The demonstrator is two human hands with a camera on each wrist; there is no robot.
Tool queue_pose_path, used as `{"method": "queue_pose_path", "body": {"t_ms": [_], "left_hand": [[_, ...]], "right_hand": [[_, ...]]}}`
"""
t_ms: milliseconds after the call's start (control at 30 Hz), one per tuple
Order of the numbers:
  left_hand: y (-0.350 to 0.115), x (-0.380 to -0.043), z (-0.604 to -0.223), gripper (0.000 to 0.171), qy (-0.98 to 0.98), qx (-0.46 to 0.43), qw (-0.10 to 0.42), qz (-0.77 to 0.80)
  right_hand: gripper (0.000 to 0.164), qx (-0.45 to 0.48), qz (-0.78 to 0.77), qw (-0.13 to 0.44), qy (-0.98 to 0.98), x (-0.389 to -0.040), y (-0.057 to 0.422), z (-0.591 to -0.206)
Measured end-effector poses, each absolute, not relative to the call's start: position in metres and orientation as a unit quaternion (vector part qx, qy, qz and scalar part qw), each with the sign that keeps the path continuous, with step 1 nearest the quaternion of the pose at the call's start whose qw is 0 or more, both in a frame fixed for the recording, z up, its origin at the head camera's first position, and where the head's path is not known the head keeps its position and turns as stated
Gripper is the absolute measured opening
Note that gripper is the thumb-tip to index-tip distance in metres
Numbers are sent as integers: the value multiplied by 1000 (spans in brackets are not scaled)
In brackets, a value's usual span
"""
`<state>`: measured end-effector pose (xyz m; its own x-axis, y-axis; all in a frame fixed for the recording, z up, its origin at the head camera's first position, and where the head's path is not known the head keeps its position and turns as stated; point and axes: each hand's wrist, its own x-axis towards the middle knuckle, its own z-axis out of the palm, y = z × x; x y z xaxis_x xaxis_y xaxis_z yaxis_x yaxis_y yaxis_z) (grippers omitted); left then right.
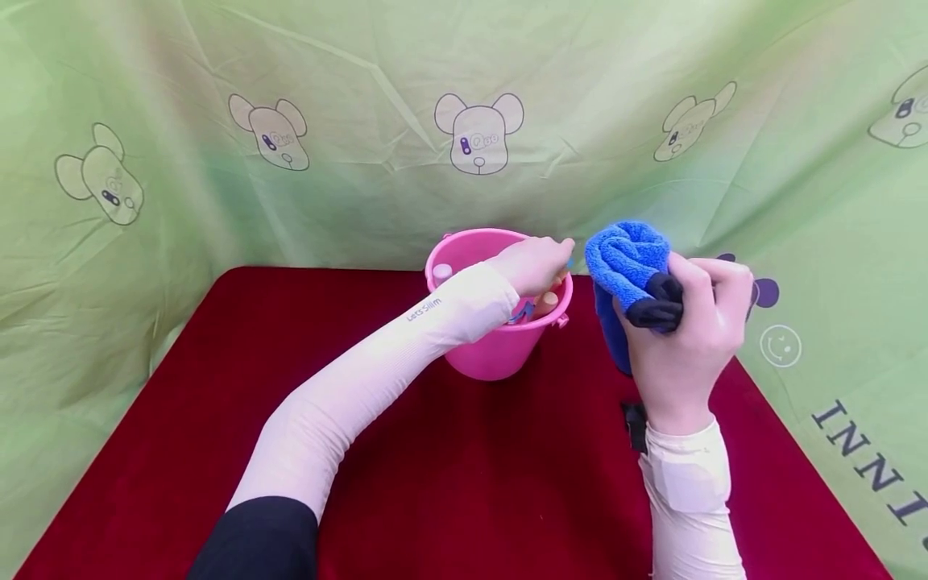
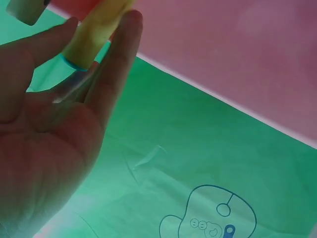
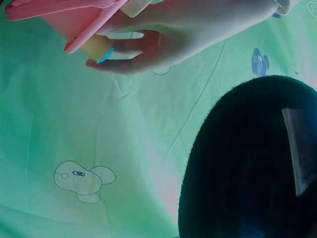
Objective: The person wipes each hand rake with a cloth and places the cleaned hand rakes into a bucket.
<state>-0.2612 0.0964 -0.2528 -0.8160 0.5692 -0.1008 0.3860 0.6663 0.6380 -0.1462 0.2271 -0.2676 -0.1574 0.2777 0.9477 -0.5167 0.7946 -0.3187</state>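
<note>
A pink bucket [image 1: 484, 354] stands toward the back of the table. Over its right rim, my left hand [image 1: 535, 264] pinches a yellow cylindrical handle [image 2: 93, 37] with a blue band at its end, between thumb and fingers. Whatever the handle belongs to is hidden inside the bucket. To the right of the bucket, my right hand [image 1: 689, 330] grips a bunched blue fluffy cloth [image 1: 627, 254] with black edging, held up off the table. In the right wrist view the cloth [image 3: 242, 168] looks dark and carries a pale tag [image 3: 298, 151].
Inside the bucket are a white-topped item [image 1: 441, 272], a pale rounded handle end [image 1: 547, 302] and something blue [image 1: 522, 312]. Dark red fabric [image 1: 493, 475] covers the table. A green curtain [image 1: 348, 185] with printed cartoon heads hangs behind and along both sides.
</note>
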Motion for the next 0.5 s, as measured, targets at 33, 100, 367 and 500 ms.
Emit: {"method": "queue_pose_path", "body": {"t_ms": [33, 100, 367, 500], "left_hand": [[96, -260, -253, 51, 900, 258, 153, 317], [94, -259, -252, 52, 905, 241, 149, 319], [94, -262, -248, 42, 958, 285, 9, -11], [94, -259, -247, 48, 959, 281, 0, -19]], "right_hand": [[28, 86, 307, 632, -707, -146, 229, -267], [32, 82, 308, 593, -739, -146, 235, -266], [48, -4, 295, 380, -877, -194, 275, -297], [55, -36, 263, 277, -924, -226, 292, -335]]}}
